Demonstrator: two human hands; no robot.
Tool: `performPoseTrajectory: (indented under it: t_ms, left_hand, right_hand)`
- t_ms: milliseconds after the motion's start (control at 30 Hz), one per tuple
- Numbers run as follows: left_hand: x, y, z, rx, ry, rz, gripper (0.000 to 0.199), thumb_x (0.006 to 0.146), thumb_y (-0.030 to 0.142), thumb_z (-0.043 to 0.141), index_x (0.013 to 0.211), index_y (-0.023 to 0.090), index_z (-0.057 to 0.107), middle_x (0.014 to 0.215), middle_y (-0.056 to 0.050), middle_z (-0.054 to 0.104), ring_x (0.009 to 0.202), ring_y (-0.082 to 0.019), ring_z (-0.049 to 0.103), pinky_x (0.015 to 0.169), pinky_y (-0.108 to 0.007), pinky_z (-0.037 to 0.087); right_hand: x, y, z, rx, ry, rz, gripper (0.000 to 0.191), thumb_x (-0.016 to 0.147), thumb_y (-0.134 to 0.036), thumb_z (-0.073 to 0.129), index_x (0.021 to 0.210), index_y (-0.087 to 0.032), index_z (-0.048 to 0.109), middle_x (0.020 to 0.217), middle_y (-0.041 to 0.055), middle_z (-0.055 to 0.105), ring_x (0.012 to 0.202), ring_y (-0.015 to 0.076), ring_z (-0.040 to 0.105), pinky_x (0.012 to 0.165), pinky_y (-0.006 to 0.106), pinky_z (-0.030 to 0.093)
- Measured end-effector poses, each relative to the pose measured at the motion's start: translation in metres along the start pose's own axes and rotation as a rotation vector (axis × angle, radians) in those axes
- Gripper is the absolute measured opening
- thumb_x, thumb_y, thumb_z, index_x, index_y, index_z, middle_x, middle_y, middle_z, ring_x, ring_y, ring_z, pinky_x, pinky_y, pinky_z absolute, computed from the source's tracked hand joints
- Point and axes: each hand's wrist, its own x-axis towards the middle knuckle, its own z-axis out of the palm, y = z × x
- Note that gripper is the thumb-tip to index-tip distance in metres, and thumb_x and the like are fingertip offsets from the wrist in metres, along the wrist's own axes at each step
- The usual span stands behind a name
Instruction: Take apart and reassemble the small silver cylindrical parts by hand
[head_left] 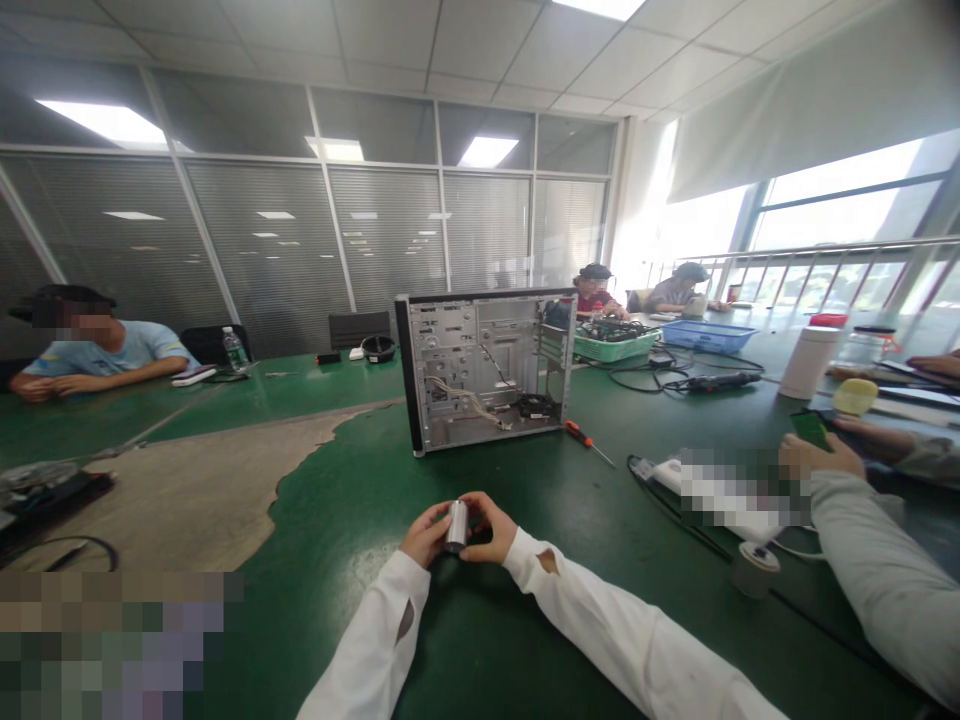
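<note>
A small silver metal cylinder (457,526) stands upright between my two hands, low over the green table (337,560). My left hand (429,532) has its fingers closed on the cylinder's left side. From the right, my right hand (489,530) grips it too, fingers near the top and thumb near the base. What kind of part it is I cannot make out. Beyond my hands stands an open computer case (487,370), its metal inside facing me, with loose cables and a black fan (535,405). An orange-handled screwdriver (589,442) lies by the case's right corner.
At right lie a white power strip (712,500) and cables, near a co-worker's arm (870,560). A white flask (812,358), a green basket (615,347) and a blue basket (709,336) stand farther back. Another person sits at left, near a water bottle (235,350).
</note>
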Motion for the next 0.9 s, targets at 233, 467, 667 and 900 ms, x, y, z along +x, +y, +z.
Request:
performPoseTrajectory:
  t_ms: [233, 467, 667, 900]
  left_hand:
    - [0.002, -0.002, -0.001, 0.039, -0.039, -0.031, 0.058, 0.048, 0.038, 0.069, 0.098, 0.013, 0.051, 0.079, -0.008, 0.062, 0.072, -0.024, 0.060, 0.067, -0.033, 0.042]
    - [0.012, -0.015, -0.006, 0.276, 0.136, 0.065, 0.058, 0.050, 0.048, 0.064, 0.095, 0.015, 0.050, 0.071, -0.003, 0.059, 0.062, -0.016, 0.056, 0.054, -0.025, 0.041]
    - [0.011, -0.018, -0.007, 0.420, 0.121, 0.163, 0.059, 0.050, 0.039, 0.068, 0.097, 0.013, 0.044, 0.060, 0.000, 0.056, 0.057, -0.014, 0.054, 0.054, -0.025, 0.040]
    - [0.006, -0.010, -0.006, 0.233, 0.111, 0.057, 0.060, 0.047, 0.039, 0.070, 0.096, 0.014, 0.047, 0.064, -0.002, 0.060, 0.058, -0.015, 0.057, 0.057, -0.026, 0.041]
  right_hand:
    - [0.000, 0.004, 0.003, 0.065, 0.019, 0.046, 0.066, 0.044, -0.023, 0.072, 0.099, -0.021, 0.035, 0.094, 0.0021, 0.049, 0.083, 0.0162, 0.050, 0.063, 0.028, 0.043]
    - [-0.002, -0.004, 0.005, -0.058, 0.128, 0.046, 0.065, 0.044, -0.022, 0.070, 0.098, -0.021, 0.035, 0.092, 0.0010, 0.048, 0.081, 0.0154, 0.049, 0.063, 0.027, 0.043]
    - [-0.003, -0.010, 0.005, -0.073, 0.116, 0.045, 0.066, 0.044, -0.022, 0.070, 0.100, -0.020, 0.034, 0.094, 0.0025, 0.047, 0.084, 0.0164, 0.048, 0.063, 0.027, 0.042]
    - [-0.003, -0.010, 0.003, -0.053, 0.032, 0.049, 0.070, 0.047, -0.023, 0.070, 0.107, -0.022, 0.033, 0.097, 0.0029, 0.047, 0.086, 0.0164, 0.047, 0.066, 0.028, 0.040]
